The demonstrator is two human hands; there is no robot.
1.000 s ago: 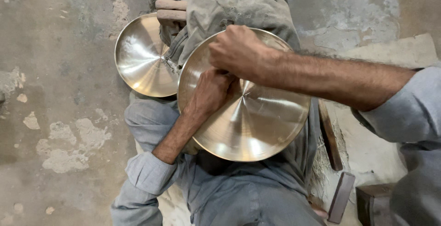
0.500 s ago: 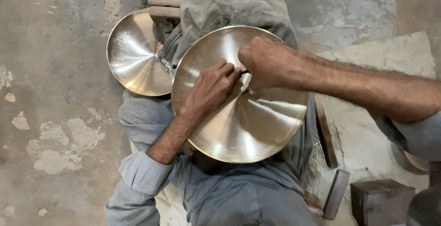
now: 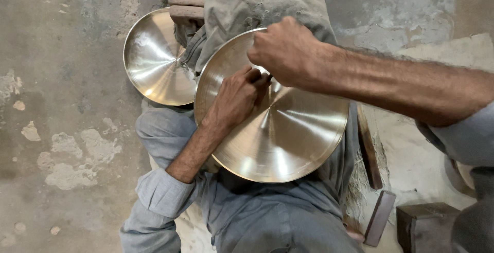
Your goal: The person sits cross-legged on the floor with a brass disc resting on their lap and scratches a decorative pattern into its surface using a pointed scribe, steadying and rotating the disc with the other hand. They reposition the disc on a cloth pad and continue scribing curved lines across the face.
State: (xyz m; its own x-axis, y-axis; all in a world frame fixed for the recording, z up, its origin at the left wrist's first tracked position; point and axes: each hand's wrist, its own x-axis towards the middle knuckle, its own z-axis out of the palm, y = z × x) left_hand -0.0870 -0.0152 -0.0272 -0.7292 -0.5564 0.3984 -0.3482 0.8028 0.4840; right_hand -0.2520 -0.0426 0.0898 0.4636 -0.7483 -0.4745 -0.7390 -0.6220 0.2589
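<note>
A large shiny brass disc (image 3: 288, 134) with a raised centre lies tilted on my lap, over my grey-blue clothes. My left hand (image 3: 234, 98) rests on the disc's upper left, with its fingers curled near the centre. Just above it, my right hand (image 3: 285, 52) is a closed fist. A small dark tool (image 3: 265, 81) shows between the two hands, its tip on the disc; most of it is hidden. A second brass disc (image 3: 154, 60) lies on the floor to the left, partly under the khaki cloth (image 3: 257, 6) on my legs.
Two wooden handles (image 3: 185, 6) lie across the second disc's top edge. A flat wooden bar (image 3: 369, 150), a dark block (image 3: 381, 217) and a dark metal box (image 3: 424, 224) sit at my right on the pale mat. Rough concrete floor (image 3: 62, 104) spreads to the left.
My right fist has slid from the disc's upper left rim toward its centre. My left hand has crept up to meet it. The disc has stayed on my lap.
</note>
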